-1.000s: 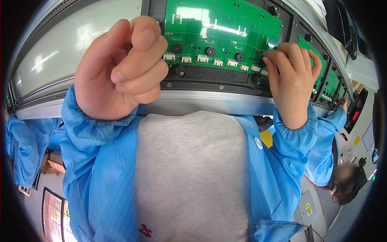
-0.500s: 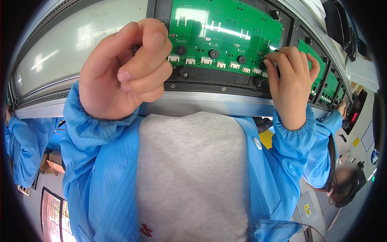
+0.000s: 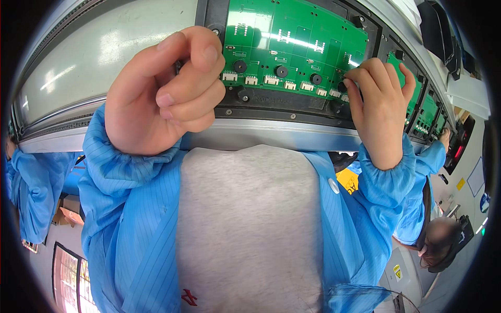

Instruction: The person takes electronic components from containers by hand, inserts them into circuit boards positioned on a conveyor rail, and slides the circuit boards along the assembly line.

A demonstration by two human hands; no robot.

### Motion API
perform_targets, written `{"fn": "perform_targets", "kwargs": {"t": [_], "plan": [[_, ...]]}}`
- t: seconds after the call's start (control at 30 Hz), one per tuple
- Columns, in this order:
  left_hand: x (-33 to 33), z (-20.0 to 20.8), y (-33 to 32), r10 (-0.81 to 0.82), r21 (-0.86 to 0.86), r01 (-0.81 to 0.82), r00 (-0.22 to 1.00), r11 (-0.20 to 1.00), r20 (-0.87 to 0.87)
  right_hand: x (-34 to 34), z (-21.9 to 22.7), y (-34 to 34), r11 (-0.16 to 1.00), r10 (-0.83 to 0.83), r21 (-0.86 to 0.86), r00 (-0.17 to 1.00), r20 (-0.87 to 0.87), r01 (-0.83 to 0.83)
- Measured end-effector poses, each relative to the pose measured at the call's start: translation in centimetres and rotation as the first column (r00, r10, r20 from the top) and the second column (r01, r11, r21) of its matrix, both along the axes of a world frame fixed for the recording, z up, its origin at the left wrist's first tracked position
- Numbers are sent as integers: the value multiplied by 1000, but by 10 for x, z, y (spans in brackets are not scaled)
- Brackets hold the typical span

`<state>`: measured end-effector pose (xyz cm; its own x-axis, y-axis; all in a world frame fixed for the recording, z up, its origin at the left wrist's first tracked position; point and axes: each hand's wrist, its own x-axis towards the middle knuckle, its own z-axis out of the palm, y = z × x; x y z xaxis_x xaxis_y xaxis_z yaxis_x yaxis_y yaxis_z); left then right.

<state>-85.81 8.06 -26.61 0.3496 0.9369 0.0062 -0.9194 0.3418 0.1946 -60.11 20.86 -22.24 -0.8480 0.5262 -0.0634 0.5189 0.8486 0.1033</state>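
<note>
A green circuit board (image 3: 292,39) sits in a black carrier frame (image 3: 271,99). Along its near edge run white connectors (image 3: 271,80), with round black buzzers (image 3: 282,71) in a row behind them. My right hand (image 3: 380,107) is at the board's right end, thumb and forefinger pinched on a dark round piece that looks like another buzzer (image 3: 342,86), partly covered by the fingertips. Over the carrier's left end, my left hand (image 3: 167,94) hovers palm up with curled fingers. A small dark bit shows between them, too hidden to name.
A metal rail (image 3: 250,125) borders the line in front of me. More green boards (image 3: 428,110) in carriers follow on the right, where a co-worker's hand (image 3: 444,138) reaches in. A pale panel (image 3: 109,49) lies left. Another person's blue sleeve (image 3: 39,177) is at far left.
The board and carrier have shifted slightly right and nearer to me. My right hand has moved a little right, still pinched at the board. My left hand barely moved, fingers still curled.
</note>
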Motion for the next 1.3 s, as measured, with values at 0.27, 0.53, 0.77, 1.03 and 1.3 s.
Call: {"fn": "perform_targets", "kwargs": {"t": [0.27,0.53,0.77,1.03,1.3], "plan": [[1,-2,-2,32,-6,-32,999,999,-4,-6,2,1,999,33,-2,999,27,-33],[-1,-2,-1,69,8,-69,998,998,-13,-16,9,3,999,41,-14,996,82,-40],[2,11,0,-6,-190,-17,993,982,-121,-24,17,0,999,-48,-18,997,61,50],[30,22,12,-45,-369,-37,976,929,-211,-46,26,-17,982,-73,-190,937,-342,7],[39,23,16,-29,-301,-44,972,953,-234,-66,-2,-39,958,-77,-276,857,-510,-78]]}}
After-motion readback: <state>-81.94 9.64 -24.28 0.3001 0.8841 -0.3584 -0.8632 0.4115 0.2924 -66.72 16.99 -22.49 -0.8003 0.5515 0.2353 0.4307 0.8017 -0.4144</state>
